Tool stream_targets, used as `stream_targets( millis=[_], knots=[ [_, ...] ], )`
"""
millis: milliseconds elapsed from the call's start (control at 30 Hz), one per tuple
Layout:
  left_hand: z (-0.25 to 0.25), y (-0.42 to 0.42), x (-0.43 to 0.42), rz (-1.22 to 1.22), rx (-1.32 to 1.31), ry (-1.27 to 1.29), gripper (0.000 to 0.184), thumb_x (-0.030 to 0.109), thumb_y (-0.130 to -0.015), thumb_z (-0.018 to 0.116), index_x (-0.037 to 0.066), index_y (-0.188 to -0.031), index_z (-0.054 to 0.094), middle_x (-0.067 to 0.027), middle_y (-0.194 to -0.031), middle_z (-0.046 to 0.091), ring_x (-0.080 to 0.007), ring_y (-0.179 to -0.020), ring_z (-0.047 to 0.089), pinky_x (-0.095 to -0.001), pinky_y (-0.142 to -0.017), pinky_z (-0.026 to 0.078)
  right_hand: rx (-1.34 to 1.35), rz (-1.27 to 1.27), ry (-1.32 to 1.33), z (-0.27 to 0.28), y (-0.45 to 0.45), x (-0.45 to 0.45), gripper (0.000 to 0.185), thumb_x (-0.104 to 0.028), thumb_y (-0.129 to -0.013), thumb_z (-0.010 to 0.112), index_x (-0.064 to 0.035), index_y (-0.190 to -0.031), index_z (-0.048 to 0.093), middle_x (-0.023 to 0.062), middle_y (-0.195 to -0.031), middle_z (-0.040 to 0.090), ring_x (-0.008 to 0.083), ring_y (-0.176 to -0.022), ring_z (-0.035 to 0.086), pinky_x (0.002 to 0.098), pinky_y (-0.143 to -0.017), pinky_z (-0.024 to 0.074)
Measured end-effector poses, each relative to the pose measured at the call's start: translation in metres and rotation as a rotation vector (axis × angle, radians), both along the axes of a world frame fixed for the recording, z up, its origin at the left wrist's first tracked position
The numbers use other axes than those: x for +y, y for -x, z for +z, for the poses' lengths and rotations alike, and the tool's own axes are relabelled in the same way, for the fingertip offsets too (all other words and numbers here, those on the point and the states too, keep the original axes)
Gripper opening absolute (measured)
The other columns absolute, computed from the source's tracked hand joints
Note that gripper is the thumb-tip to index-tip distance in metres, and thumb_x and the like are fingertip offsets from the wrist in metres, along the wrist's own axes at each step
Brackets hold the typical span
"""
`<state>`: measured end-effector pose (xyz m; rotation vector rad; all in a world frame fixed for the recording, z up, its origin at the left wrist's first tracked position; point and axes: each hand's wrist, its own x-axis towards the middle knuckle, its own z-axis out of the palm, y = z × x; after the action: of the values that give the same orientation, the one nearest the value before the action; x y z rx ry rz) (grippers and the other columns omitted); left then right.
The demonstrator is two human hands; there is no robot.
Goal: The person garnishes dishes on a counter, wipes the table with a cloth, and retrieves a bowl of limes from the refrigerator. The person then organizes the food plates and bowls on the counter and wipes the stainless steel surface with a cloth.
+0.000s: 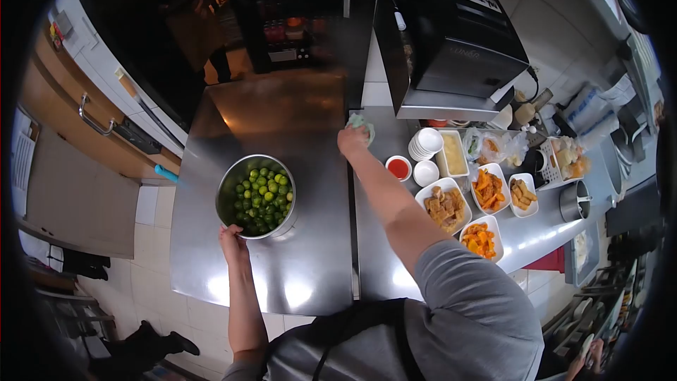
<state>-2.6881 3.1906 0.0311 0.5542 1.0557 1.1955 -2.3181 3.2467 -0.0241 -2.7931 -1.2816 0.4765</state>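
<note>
- Left hand (231, 235): grasping the rim of a metal pot (227, 187) on its near side, left of the middle; some of the fingers are hidden, so how far they wrap below the rim I cannot tell.
- Right hand (352, 140): clenched on a bunched, pale green cloth (362, 125), which shows beyond the knuckles.
- The pot stands upright on the left worktop (317, 240), between its left and right edges and well in from its near edge. It holds many green limes (262, 194).
- The pot is round, so it has no long axis from above; its body lies beyond the left hand and slightly to the right of it. The left hand touches it, while the right is well apart, farther off and to the right.
- The cloth lies at the far left corner of the right worktop (381, 261), by the seam between the two tops. The right arm reaches out to it across that worktop.
- On the right worktop, right of that arm, are a small bowl of red sauce (398, 168), a stack of white cups (426, 144) and a white dish of brown food (444, 209).
- Toward the far edge of the right worktop is a black machine (465, 49), beyond the white cups.
</note>
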Motion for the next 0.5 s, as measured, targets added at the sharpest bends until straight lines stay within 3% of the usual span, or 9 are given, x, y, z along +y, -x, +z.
stream_targets(
  millis=[33, 100, 167, 267, 333, 400, 433, 467, 500],
  knots=[
    [0.003, 0.000, -0.002, 0.026, 0.012, 0.015, 0.025, -0.009, -0.059, 0.044, 0.006, -0.080, 0.045, -0.0023, -0.078, 0.054, -0.0112, -0.070, 0.052, -0.0214, -0.057, 0.042, 0.006, -0.006, 0.005, -0.015, -0.014, -0.001, 0.035, -0.016, -0.077, 0.047, -0.0074, -0.111, 0.053, 0.0157, -0.117, 0.046, 0.0399, -0.108, 0.040, 0.0545, -0.086, 0.0319],
    [0.000, -0.001, -0.005, 0.038, 0.016, 0.001, 0.024, -0.009, -0.059, 0.045, 0.007, -0.078, 0.046, -0.0014, -0.076, 0.054, -0.0100, -0.066, 0.051, -0.0204, -0.054, 0.041, -0.331, 0.419, 0.182, -0.033, -0.059, -0.012, 0.032, -0.016, -0.077, 0.048, -0.0081, -0.108, 0.054, 0.0126, -0.119, 0.046, 0.0363, -0.104, 0.046, 0.0510, -0.082, 0.0378],
    [-0.003, 0.001, 0.001, 0.063, 0.006, -0.036, 0.023, -0.009, -0.060, 0.045, 0.007, -0.077, 0.046, -0.0005, -0.074, 0.053, -0.0088, -0.062, 0.050, -0.0193, -0.051, 0.039, -0.427, 0.075, -0.032, 0.003, -0.065, -0.044, 0.026, -0.017, -0.077, 0.049, -0.0082, -0.100, 0.058, 0.0115, -0.111, 0.052, 0.0292, -0.098, 0.053, 0.0463, -0.077, 0.0423],
    [-0.007, 0.006, -0.001, 0.021, 0.032, -0.006, 0.023, -0.009, -0.060, 0.046, 0.009, -0.075, 0.047, 0.0031, -0.067, 0.050, -0.0040, -0.048, 0.040, -0.0163, -0.039, 0.027, -0.324, 0.079, 0.122, -0.011, -0.065, -0.019, 0.022, -0.016, -0.076, 0.049, -0.0075, -0.093, 0.060, 0.0124, -0.101, 0.058, 0.0256, -0.092, 0.057, 0.0428, -0.075, 0.0451],
    [-0.008, 0.007, 0.001, 0.005, 0.008, -0.018, 0.023, -0.009, -0.060, 0.046, 0.008, -0.075, 0.047, 0.0024, -0.068, 0.051, -0.0048, -0.049, 0.042, -0.0166, -0.040, 0.029, -0.189, 0.304, -0.126, 0.011, -0.034, -0.013, 0.022, -0.012, -0.073, 0.050, -0.0056, -0.090, 0.061, 0.0161, -0.093, 0.060, 0.0299, -0.089, 0.057, 0.0402, -0.077, 0.0457],
    [-0.006, 0.006, -0.002, -0.015, -0.013, -0.029, 0.022, -0.009, -0.060, 0.045, 0.008, -0.075, 0.047, 0.0017, -0.068, 0.051, -0.0056, -0.051, 0.044, -0.0168, -0.041, 0.031, 0.060, 0.154, -0.337, 0.036, -0.019, 0.003, 0.031, -0.004, -0.069, 0.049, -0.0075, -0.098, 0.059, 0.0204, -0.095, 0.056, 0.0353, -0.090, 0.053, 0.0407, -0.081, 0.0432],
    [-0.001, 0.002, -0.002, 0.014, -0.009, -0.024, 0.022, -0.009, -0.060, 0.045, 0.007, -0.076, 0.047, 0.0005, -0.070, 0.052, -0.0066, -0.053, 0.046, -0.0172, -0.042, 0.033, 0.078, 0.151, -0.629, 0.079, -0.012, -0.002, 0.037, -0.002, -0.072, 0.045, -0.0100, -0.106, 0.056, 0.0215, -0.096, 0.055, 0.0356, -0.091, 0.053, 0.0401, -0.081, 0.0431],
    [0.002, -0.001, -0.003, 0.046, -0.001, -0.014, 0.023, -0.009, -0.060, 0.044, 0.006, -0.077, 0.047, -0.0007, -0.072, 0.054, -0.0075, -0.055, 0.048, -0.0176, -0.043, 0.035, 0.030, 0.140, -1.165, 0.104, -0.011, 0.003, 0.038, 0.000, -0.074, 0.043, -0.0079, -0.110, 0.052, 0.0223, -0.099, 0.054, 0.0361, -0.093, 0.052, 0.0393, -0.081, 0.0428],
    [0.001, 0.002, -0.002, 0.048, 0.004, -0.010, 0.023, -0.009, -0.060, 0.044, 0.006, -0.077, 0.047, -0.0007, -0.072, 0.054, -0.0075, -0.055, 0.048, -0.0176, -0.043, 0.035, -0.064, 0.051, -1.329, 0.132, -0.014, 0.014, 0.040, 0.000, -0.077, 0.040, -0.0056, -0.115, 0.046, 0.0218, -0.105, 0.051, 0.0364, -0.094, 0.051, 0.0386, -0.080, 0.0428]
  ],
)
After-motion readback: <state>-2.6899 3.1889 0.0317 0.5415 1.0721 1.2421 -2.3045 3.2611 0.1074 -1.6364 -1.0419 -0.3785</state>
